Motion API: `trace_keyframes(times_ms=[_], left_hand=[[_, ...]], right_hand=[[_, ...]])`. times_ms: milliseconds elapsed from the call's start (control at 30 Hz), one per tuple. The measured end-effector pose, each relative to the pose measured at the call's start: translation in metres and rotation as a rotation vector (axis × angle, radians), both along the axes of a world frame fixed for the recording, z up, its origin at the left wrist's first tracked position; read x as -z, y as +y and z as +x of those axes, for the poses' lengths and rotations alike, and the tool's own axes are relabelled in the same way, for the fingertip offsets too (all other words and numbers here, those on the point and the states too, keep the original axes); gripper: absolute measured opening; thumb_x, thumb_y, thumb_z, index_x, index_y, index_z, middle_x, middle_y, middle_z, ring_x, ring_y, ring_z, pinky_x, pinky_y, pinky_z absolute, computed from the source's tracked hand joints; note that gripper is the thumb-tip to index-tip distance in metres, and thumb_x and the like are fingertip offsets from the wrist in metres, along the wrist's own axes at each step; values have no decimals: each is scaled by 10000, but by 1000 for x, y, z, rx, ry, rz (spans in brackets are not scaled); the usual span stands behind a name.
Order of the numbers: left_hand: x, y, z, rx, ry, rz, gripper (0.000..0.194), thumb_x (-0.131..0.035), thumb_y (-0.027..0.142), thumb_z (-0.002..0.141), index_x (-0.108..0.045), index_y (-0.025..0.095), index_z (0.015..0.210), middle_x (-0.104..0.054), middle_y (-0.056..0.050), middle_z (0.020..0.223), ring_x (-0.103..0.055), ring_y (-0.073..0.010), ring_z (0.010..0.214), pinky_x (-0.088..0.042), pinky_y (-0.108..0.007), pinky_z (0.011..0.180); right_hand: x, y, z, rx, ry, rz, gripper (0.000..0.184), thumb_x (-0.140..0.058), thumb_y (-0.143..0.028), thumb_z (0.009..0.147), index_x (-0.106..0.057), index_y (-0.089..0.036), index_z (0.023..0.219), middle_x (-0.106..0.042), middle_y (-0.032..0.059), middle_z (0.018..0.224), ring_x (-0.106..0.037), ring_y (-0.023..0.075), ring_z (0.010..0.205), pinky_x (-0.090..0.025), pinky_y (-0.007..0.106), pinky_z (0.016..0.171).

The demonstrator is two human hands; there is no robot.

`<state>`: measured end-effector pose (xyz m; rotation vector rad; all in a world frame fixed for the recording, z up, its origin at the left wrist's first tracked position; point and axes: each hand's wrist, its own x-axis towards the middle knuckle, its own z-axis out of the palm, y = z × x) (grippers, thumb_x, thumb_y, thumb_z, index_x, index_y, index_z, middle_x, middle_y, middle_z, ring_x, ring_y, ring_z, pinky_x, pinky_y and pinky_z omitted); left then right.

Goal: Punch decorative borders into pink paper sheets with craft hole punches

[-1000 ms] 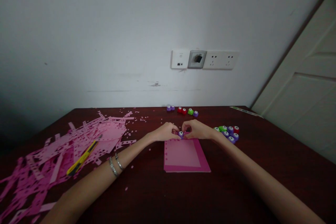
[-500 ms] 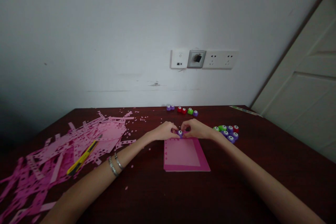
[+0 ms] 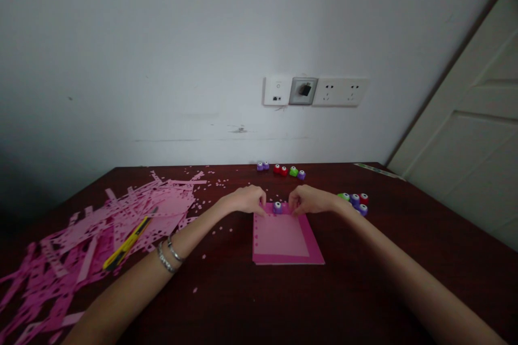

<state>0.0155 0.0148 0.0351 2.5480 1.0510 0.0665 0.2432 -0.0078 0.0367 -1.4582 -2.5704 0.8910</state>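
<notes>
The left hand (image 3: 249,199) and right hand (image 3: 311,199) have released the punch (image 3: 277,208) at the paper's (image 3: 281,237) far edge; whether their fingers pinch paper is indeterminable.

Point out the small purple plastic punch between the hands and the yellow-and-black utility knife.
Small purple plastic punch (image 3: 277,209): head view, on its purple body.
Yellow-and-black utility knife (image 3: 127,243): head view, middle of its handle.

Hands (image 3: 249,199) (image 3: 309,199) at pink sheets (image 3: 281,237), purple punch (image 3: 277,208) between them, yellow cutter (image 3: 128,241) on scraps (image 3: 87,259)
</notes>
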Motion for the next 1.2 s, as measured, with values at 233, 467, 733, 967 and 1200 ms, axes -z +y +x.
trace_keyframes(times_ms=[233,467,733,967,1200], left_hand=[[0,-2,-3,-5,114,-72,134,-711,274,607,-639,170,652,-604,1,644,-506,-113,579,-319,-218,519],[7,6,-3,35,113,-128,131,-698,254,628,-634,140,627,-591,4,586,-505,-105,537,-330,-212,498],[4,6,-5,72,94,-179,102,-687,218,617,-636,142,572,-574,25,528,-463,-80,490,-310,-201,486],[-5,8,-11,120,25,-249,67,-678,219,616,-650,159,601,-573,38,533,-442,-64,494,-286,-188,478],[-4,15,-16,137,17,-296,104,-674,252,622,-645,155,598,-567,32,536,-439,-75,504,-289,-207,493]], right_hand=[[3,-1,-4,28,-78,-76,131,-651,-206,606,-660,-125,708,-607,8,612,-523,117,550,-352,205,462],[9,3,-1,49,-88,-110,152,-649,-245,608,-664,-127,702,-557,-8,551,-467,94,487,-329,203,437],[11,4,1,-3,-11,-111,175,-620,-223,633,-647,-121,773,-609,18,653,-510,102,528,-379,194,449],[9,3,4,-11,41,-170,210,-593,-297,705,-644,-116,798,-588,19,658,-480,86,504,-399,195,431],[6,2,2,-34,31,-172,175,-567,-286,727,-635,-126,712,-546,-4,593,-452,76,480,-374,196,428]])
